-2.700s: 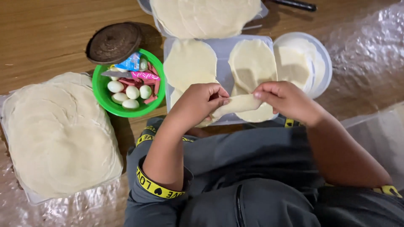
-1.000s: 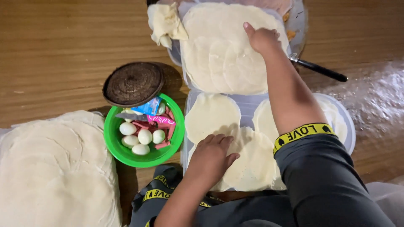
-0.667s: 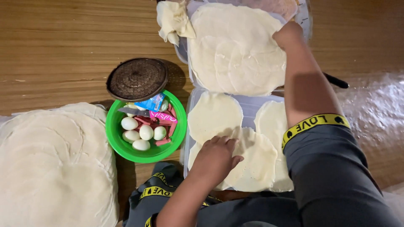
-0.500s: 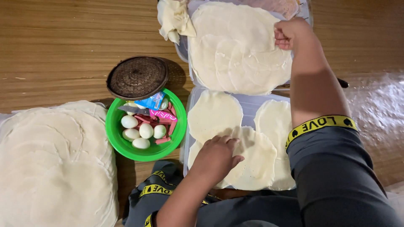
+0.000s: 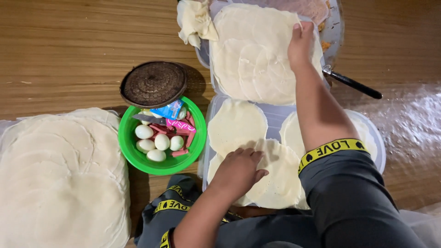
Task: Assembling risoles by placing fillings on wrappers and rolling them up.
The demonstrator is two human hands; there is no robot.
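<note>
My left hand (image 5: 239, 168) rests flat, fingers together, on a round pale wrapper (image 5: 275, 177) lying on a clear plastic tray (image 5: 275, 117) in front of me. Two more round wrappers (image 5: 235, 126) lie on that tray. My right hand (image 5: 301, 43) reaches far forward and pinches the right edge of the top sheet of a stack of pale wrappers (image 5: 252, 55) on a second tray.
A green bowl (image 5: 131, 158) holds white eggs (image 5: 156, 142), pink sausage sticks and a blue packet. A round dark woven lid (image 5: 153, 84) sits behind it. A big stack of wrappers (image 5: 55, 179) lies at left. A black-handled tool (image 5: 353, 83) lies at right. Wooden floor and plastic sheeting surround these.
My right hand left the folded wrapper, reached forward to the far stack and slid to its right edge, closing on the top sheet. My left hand stayed on the near wrapper.
</note>
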